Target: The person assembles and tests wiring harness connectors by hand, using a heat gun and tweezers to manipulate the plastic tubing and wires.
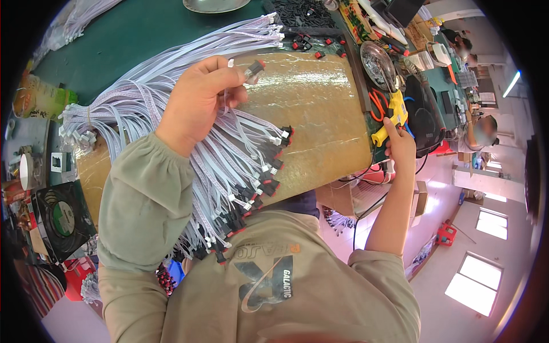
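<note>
My left hand is raised over the brown taped board and pinches a thin white cable that ends in a small black and red switch. Below it lies a fan of white cables with black and red switches along the board's near edge. My right hand reaches to the board's right side and grips the handle of a yellow glue gun. A long bundle of white ribbon cables runs across the green table behind my left hand.
A metal bowl of small parts, orange-handled scissors and a black round object sit at the right. Loose red and black switches lie at the far edge. A black fan stands at the left. Another person sits beyond.
</note>
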The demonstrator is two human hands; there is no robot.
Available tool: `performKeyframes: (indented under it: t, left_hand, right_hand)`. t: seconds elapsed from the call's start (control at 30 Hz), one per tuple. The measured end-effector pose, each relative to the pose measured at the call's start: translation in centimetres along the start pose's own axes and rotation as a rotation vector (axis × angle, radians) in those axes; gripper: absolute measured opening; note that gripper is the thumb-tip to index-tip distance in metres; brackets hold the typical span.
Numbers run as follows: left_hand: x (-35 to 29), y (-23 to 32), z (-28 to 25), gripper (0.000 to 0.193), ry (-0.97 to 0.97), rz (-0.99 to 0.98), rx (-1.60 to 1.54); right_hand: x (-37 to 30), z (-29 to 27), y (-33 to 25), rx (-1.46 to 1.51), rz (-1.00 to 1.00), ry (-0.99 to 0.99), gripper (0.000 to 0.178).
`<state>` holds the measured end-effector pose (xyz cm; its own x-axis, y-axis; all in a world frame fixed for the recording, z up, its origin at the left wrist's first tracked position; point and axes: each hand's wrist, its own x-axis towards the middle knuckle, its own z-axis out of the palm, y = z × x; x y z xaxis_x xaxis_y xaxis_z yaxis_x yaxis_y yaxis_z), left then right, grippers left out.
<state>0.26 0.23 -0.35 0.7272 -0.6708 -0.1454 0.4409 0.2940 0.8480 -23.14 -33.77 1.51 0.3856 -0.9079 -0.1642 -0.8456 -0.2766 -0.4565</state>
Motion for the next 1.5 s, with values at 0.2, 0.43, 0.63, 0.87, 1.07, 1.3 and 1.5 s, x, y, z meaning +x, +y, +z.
performKeyframes:
  t: [0.2,0.43,0.63,0.87,1.07,1.3,1.5]
  left_hand:
    - [0.1,-0.1,-0.5,0.011,-0.031,-0.010,-0.003]
    - [0.3,-0.3,-0.8,0.008,-0.026,-0.034,0.002]
    - [0.2,-0.3,-0.6,0.011,-0.016,-0.013,-0.030]
    - [-0.1,-0.1,-0.4,0.017,0.022,-0.021,-0.003]
    - [-0.1,0.0,-0.2,0.018,0.015,-0.020,-0.022]
    - [0.2,-0.4,-0.6,0.011,0.029,-0.008,-0.013]
    - [0.0,-0.1,-0.2,0.017,0.042,-0.029,-0.030]
  right_hand:
    - [0.2,1.2,1.8,0.276,-0.011,0.169,0.047]
    - [-3.8,0.0,-1.1,1.199,-0.326,0.125,0.027]
    - [-8.2,0.4,-5.9,1.276,-0.691,-0.439,0.069]
    - [-12.5,2.7,-7.4,1.039,-0.703,-0.663,0.066]
    - [-13.8,4.9,-5.6,0.960,-0.736,-0.559,0.075]
    - [-14.3,4.9,-6.2,0.923,-0.654,-0.638,0.066]
    - [-14.4,4.9,-6.2,0.946,-0.600,-0.666,0.063]
